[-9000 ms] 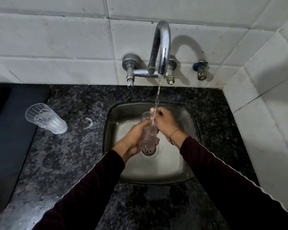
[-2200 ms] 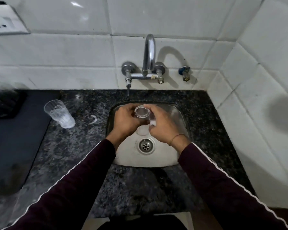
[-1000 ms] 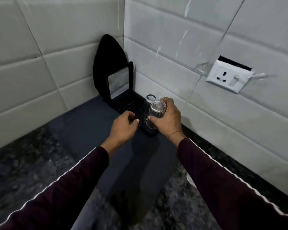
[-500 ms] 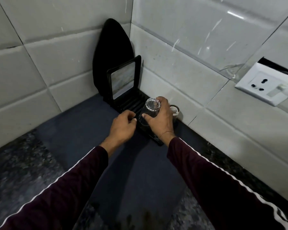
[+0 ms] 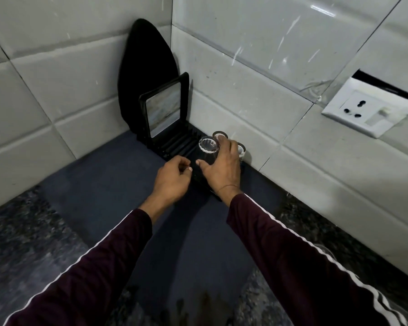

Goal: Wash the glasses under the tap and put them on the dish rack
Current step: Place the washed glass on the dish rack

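Head view — right hand (image 5: 222, 170) fingers round glass (image 5: 207, 151) on dish rack (image 5: 174, 147); left hand (image 5: 171, 180) fingers loosely curled, unladen.

Single head cam on me, looking forward and down into the tiled wall corner (image 5: 171, 67) at 12 o'clock, close range; my sleeves enter from 6 o'clock.

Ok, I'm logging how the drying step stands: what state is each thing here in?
Glass in hand: upside down, held on the dish rack.
Right hand: fingers curled round that glass.
Left hand: loosely curled, holding nothing.
Two other glasses: upside down behind it.
Black tray: upright in the rack.
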